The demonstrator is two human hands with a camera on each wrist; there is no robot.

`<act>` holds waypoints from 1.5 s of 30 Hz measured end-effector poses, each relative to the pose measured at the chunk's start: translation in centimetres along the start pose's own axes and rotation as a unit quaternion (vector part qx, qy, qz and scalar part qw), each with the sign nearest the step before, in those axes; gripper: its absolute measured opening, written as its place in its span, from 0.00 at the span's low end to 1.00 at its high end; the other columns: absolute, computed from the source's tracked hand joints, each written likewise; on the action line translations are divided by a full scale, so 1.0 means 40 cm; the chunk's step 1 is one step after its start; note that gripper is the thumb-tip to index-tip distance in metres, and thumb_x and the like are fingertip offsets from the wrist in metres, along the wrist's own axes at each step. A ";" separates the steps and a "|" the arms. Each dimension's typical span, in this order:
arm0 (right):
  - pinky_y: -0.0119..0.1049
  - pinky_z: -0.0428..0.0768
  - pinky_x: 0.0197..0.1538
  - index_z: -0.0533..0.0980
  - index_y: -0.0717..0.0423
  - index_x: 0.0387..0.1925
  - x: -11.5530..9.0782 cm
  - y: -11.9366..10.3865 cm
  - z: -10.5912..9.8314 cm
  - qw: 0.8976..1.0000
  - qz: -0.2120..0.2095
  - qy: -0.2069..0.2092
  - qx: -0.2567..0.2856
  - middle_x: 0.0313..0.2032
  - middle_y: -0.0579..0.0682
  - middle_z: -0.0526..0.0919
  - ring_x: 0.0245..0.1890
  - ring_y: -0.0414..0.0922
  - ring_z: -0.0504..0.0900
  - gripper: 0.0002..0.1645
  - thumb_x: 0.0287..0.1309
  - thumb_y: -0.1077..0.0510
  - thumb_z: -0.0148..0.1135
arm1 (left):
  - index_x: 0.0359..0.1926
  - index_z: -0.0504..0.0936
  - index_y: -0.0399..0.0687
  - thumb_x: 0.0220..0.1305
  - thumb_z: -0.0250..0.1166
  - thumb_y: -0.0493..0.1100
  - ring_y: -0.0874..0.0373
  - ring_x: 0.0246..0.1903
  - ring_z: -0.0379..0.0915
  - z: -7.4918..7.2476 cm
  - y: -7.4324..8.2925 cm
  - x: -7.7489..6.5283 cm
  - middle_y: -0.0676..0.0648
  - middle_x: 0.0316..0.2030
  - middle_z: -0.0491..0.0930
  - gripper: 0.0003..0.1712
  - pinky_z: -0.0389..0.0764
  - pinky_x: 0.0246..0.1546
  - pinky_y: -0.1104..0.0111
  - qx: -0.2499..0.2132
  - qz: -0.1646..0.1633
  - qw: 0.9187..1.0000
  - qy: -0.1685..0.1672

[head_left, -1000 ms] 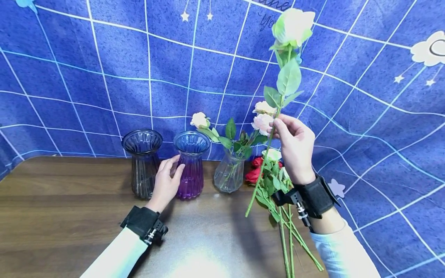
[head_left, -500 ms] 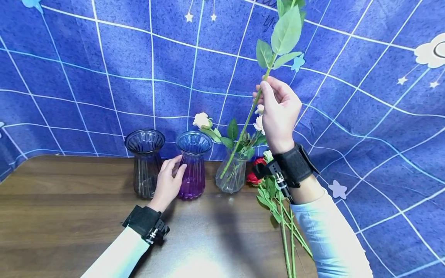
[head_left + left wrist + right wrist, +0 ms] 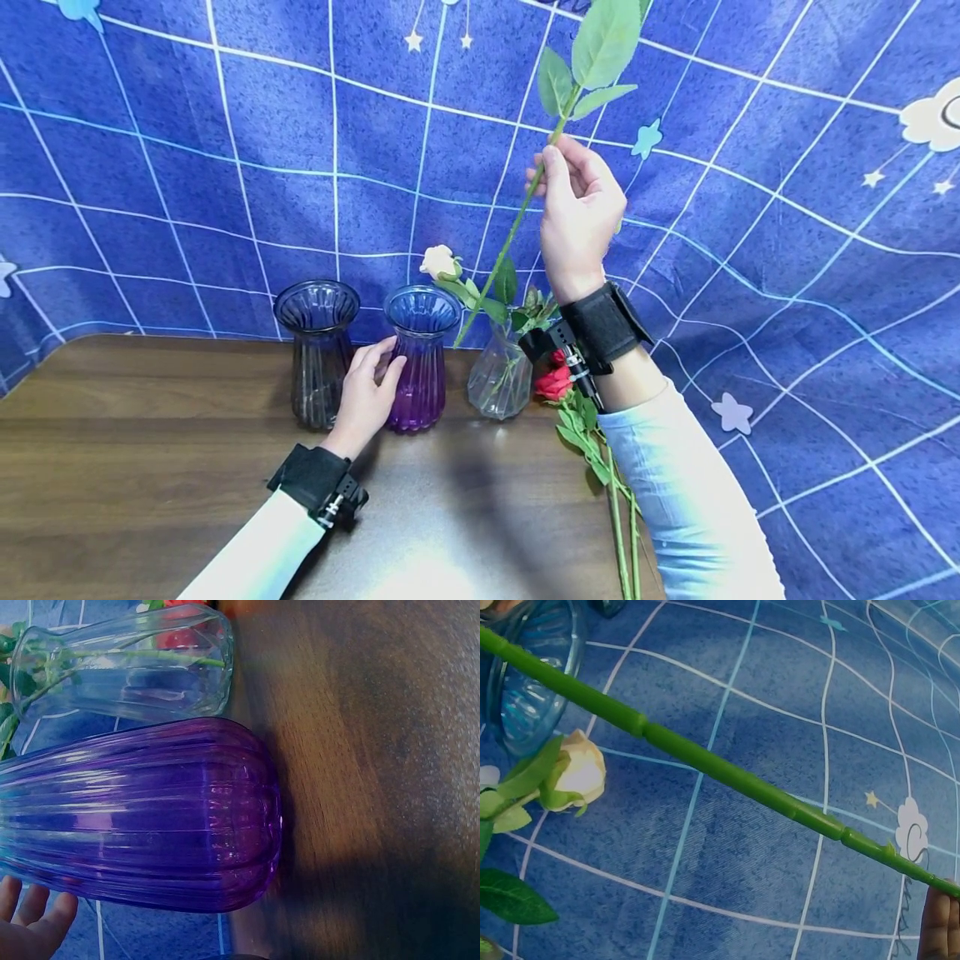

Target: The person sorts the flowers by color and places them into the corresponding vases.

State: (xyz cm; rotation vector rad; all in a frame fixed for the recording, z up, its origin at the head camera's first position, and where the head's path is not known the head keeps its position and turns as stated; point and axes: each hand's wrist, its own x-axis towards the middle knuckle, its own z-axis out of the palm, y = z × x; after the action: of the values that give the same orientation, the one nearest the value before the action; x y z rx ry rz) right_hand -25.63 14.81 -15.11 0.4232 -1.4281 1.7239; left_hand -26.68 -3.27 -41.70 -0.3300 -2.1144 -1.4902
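My right hand (image 3: 581, 208) is raised above the vases and pinches the green stem of an artificial rose (image 3: 512, 233). Its leaves reach the top of the head view, and the bloom is out of frame. The bare stem end slants down to just right of the rim of a blue-and-purple glass vase (image 3: 420, 383). On that vase's left side, my left hand (image 3: 367, 392) rests with relaxed fingers; they lie along the glass in the left wrist view (image 3: 45, 919). The right wrist view shows the long stem (image 3: 720, 769) crossing, with the fingers at the right edge.
Left of the purple vase stands a dark grey glass vase (image 3: 318, 367). To its right, a clear vase (image 3: 498, 387) holds several leafy stems and a cream rose (image 3: 438, 261). Red roses (image 3: 555, 385) and loose stems lie on the wooden table (image 3: 150, 467), partly behind my right arm.
My right hand has risen and moved left with the rose, so its bloom has left the head view. The stem end now points near the purple vase. My left hand stays put.
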 end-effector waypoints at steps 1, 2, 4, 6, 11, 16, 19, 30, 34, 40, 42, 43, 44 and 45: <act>0.26 0.81 0.30 0.75 0.74 0.42 0.001 0.000 0.005 1.000 -0.001 -0.001 -0.001 0.24 0.47 0.81 0.21 0.36 0.79 0.11 0.59 0.69 0.57 | 0.56 0.74 0.35 0.64 0.60 0.38 0.45 0.49 0.74 0.000 -0.001 0.000 0.36 0.48 0.73 0.20 0.79 0.52 0.55 0.000 0.000 1.000 0.001; 0.26 0.81 0.30 0.75 0.74 0.42 0.002 0.000 0.010 1.000 -0.001 0.000 0.001 0.25 0.47 0.81 0.21 0.36 0.79 0.11 0.59 0.69 0.57 | 0.56 0.74 0.35 0.64 0.60 0.37 0.45 0.49 0.74 0.000 -0.001 0.000 0.36 0.48 0.73 0.20 0.79 0.52 0.55 0.000 0.001 1.000 0.002; 0.26 0.80 0.30 0.75 0.74 0.42 0.002 0.000 0.021 1.000 0.001 0.001 0.003 0.25 0.48 0.80 0.21 0.37 0.79 0.11 0.59 0.69 0.57 | 0.56 0.74 0.35 0.64 0.60 0.37 0.45 0.49 0.74 0.001 -0.002 0.000 0.36 0.48 0.73 0.20 0.79 0.52 0.56 0.000 0.000 1.000 0.003; 0.26 0.80 0.31 0.75 0.75 0.42 0.001 0.000 0.032 1.000 0.004 0.002 0.009 0.25 0.48 0.80 0.22 0.37 0.79 0.11 0.59 0.69 0.56 | 0.56 0.74 0.35 0.64 0.60 0.37 0.45 0.50 0.74 0.001 -0.002 -0.001 0.36 0.48 0.73 0.20 0.79 0.52 0.56 -0.002 0.000 1.000 0.003; 0.29 0.82 0.34 0.75 0.74 0.43 -0.003 0.003 0.050 1.000 0.010 0.006 0.012 0.26 0.48 0.80 0.23 0.36 0.79 0.11 0.60 0.68 0.56 | 0.56 0.74 0.36 0.65 0.59 0.38 0.46 0.51 0.73 0.001 -0.002 -0.002 0.37 0.49 0.73 0.20 0.79 0.53 0.57 -0.001 -0.003 1.000 -0.001; 0.29 0.81 0.34 0.75 0.75 0.43 -0.005 0.010 0.059 1.000 -0.008 0.007 0.004 0.27 0.49 0.80 0.24 0.36 0.79 0.13 0.61 0.67 0.56 | 0.56 0.75 0.36 0.65 0.59 0.38 0.45 0.50 0.74 0.002 -0.004 -0.002 0.37 0.48 0.73 0.20 0.79 0.52 0.56 0.000 0.004 1.000 0.005; 0.28 0.80 0.33 0.75 0.74 0.43 -0.005 0.009 0.063 1.000 -0.012 0.007 0.003 0.27 0.48 0.80 0.24 0.36 0.79 0.12 0.61 0.67 0.56 | 0.56 0.75 0.36 0.64 0.60 0.38 0.45 0.50 0.74 0.002 -0.006 -0.002 0.36 0.48 0.73 0.20 0.79 0.51 0.56 0.000 0.009 1.000 0.008; 0.33 0.82 0.35 0.76 0.71 0.44 -0.027 0.049 0.072 0.999 0.001 -0.017 -0.037 0.29 0.52 0.81 0.25 0.35 0.79 0.12 0.61 0.66 0.56 | 0.57 0.74 0.38 0.65 0.59 0.40 0.47 0.51 0.73 -0.001 -0.002 -0.003 0.37 0.49 0.73 0.20 0.78 0.53 0.57 0.000 -0.009 1.000 -0.001; 0.30 0.80 0.33 0.76 0.72 0.43 -0.039 0.069 0.077 0.998 0.004 -0.035 -0.046 0.30 0.57 0.81 0.25 0.35 0.79 0.12 0.61 0.66 0.56 | 0.57 0.74 0.37 0.65 0.59 0.39 0.47 0.51 0.73 -0.001 -0.002 -0.004 0.37 0.49 0.73 0.20 0.78 0.53 0.57 0.000 -0.010 1.000 0.000; 0.36 0.82 0.34 0.76 0.73 0.42 -0.067 0.102 0.080 0.994 0.005 -0.071 -0.078 0.32 0.63 0.82 0.25 0.36 0.79 0.12 0.61 0.66 0.56 | 0.57 0.74 0.38 0.66 0.58 0.39 0.47 0.51 0.73 0.001 -0.001 -0.004 0.37 0.49 0.73 0.20 0.78 0.53 0.55 0.000 -0.014 1.000 0.001; 0.40 0.82 0.35 0.76 0.73 0.43 -0.076 0.114 0.081 0.992 0.007 -0.083 -0.091 0.32 0.64 0.82 0.26 0.38 0.80 0.12 0.61 0.66 0.56 | 0.57 0.74 0.38 0.66 0.58 0.40 0.47 0.51 0.72 0.002 -0.001 -0.004 0.38 0.49 0.73 0.20 0.78 0.53 0.55 0.003 -0.016 1.000 -0.002; 0.40 0.82 0.34 0.76 0.73 0.43 -0.081 0.120 0.081 0.991 0.006 -0.089 -0.098 0.32 0.65 0.82 0.26 0.40 0.80 0.12 0.61 0.66 0.56 | 0.57 0.74 0.38 0.66 0.58 0.40 0.47 0.51 0.72 0.002 -0.001 -0.003 0.38 0.50 0.72 0.20 0.78 0.53 0.55 0.005 -0.016 1.000 -0.002; 0.37 0.82 0.33 0.76 0.73 0.43 -0.086 0.127 0.081 0.990 0.008 -0.095 -0.106 0.32 0.65 0.82 0.26 0.43 0.81 0.12 0.61 0.66 0.56 | 0.57 0.74 0.38 0.66 0.58 0.39 0.47 0.51 0.72 0.002 -0.001 -0.003 0.38 0.49 0.72 0.20 0.78 0.53 0.55 0.004 -0.015 1.000 -0.002; 0.34 0.81 0.32 0.76 0.72 0.43 -0.090 0.133 0.081 0.988 0.011 -0.100 -0.113 0.32 0.65 0.82 0.27 0.46 0.82 0.12 0.62 0.66 0.55 | 0.57 0.74 0.38 0.66 0.58 0.39 0.47 0.51 0.72 0.003 -0.001 -0.003 0.38 0.49 0.73 0.20 0.78 0.53 0.55 0.004 -0.015 1.000 -0.001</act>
State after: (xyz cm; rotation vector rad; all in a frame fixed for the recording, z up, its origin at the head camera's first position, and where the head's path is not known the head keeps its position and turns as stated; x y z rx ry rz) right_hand -28.39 10.41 -20.12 0.4674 -1.7574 1.5486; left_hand -26.62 -3.17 -41.82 -0.2997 -2.1356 -1.4982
